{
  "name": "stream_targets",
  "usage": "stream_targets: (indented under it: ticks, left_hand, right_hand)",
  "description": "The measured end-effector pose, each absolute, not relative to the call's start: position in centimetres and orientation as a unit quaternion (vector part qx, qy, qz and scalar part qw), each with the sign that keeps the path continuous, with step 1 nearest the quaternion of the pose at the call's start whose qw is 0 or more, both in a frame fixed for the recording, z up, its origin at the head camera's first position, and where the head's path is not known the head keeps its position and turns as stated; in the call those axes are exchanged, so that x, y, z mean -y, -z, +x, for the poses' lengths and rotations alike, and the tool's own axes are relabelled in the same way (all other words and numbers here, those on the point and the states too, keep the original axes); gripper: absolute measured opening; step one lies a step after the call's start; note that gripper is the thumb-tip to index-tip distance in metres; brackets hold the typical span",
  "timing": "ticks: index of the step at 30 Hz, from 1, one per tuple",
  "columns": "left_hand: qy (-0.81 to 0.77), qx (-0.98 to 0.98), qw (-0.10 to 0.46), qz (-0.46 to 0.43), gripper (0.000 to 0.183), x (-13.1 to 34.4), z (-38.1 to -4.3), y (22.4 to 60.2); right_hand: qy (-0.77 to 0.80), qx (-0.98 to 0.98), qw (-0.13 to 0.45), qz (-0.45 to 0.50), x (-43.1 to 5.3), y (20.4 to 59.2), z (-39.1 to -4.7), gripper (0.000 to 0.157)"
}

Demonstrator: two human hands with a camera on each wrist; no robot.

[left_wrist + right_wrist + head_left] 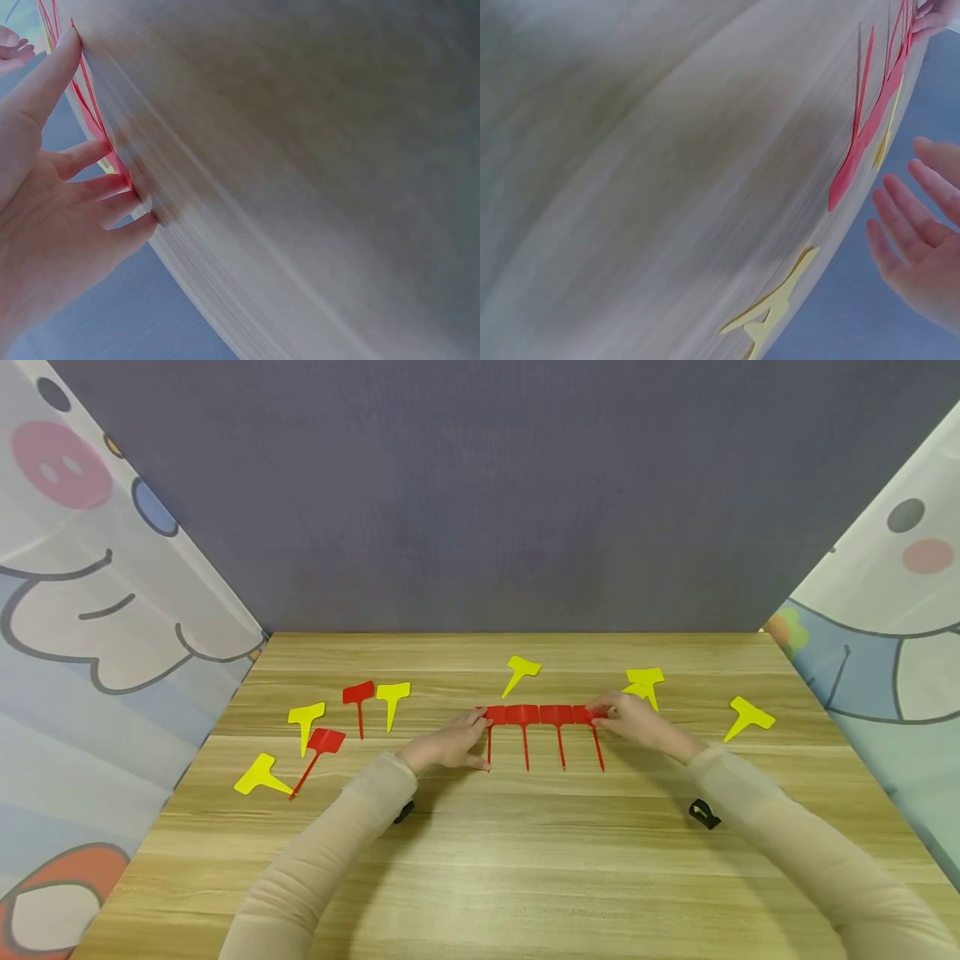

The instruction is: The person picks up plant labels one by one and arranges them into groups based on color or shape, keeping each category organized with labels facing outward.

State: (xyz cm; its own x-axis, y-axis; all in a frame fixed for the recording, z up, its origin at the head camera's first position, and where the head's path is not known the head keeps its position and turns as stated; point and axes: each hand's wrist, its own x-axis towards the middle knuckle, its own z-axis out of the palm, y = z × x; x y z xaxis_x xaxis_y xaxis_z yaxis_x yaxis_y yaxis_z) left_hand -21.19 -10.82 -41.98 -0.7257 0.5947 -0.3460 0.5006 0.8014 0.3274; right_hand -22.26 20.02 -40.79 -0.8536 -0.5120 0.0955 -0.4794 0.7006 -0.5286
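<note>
Several red T-shaped plant labels (522,715) lie side by side in a row, heads at the back and thin stems toward me. At the row's left end my left hand (450,743) touches the outermost label. Its fingertips rest along the head, and the thumb (64,60) reaches to the stem's tip. My right hand (637,720) is by the right-end label, its fingertips overlapping the head in the head view. The right wrist view shows that hand's fingers (900,217) loosely extended, off the red labels (847,172), with nothing held.
Yellow plant labels lie behind the row (521,668), beyond my right hand (645,679) and farther right (750,717). To the left are more yellow labels (305,717) and two loose red labels (326,741). A dark panel (517,510) stands behind the wooden table (525,877).
</note>
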Motion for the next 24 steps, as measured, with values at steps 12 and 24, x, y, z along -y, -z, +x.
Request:
stream_targets:
  ticks: [12, 24]
  left_hand:
    - [-0.105, -0.923, 0.223, 0.295, 0.081, 10.8, -21.2, 41.9]
    - [-0.101, -0.924, 0.221, 0.296, 0.08, 10.8, -21.1, 41.9]
  right_hand:
    - [0.251, -0.913, 0.044, -0.319, -21.2, 41.5, -21.4, 0.047]
    - [0.218, -0.899, 0.095, -0.369, -21.9, 41.9, -21.4, 0.076]
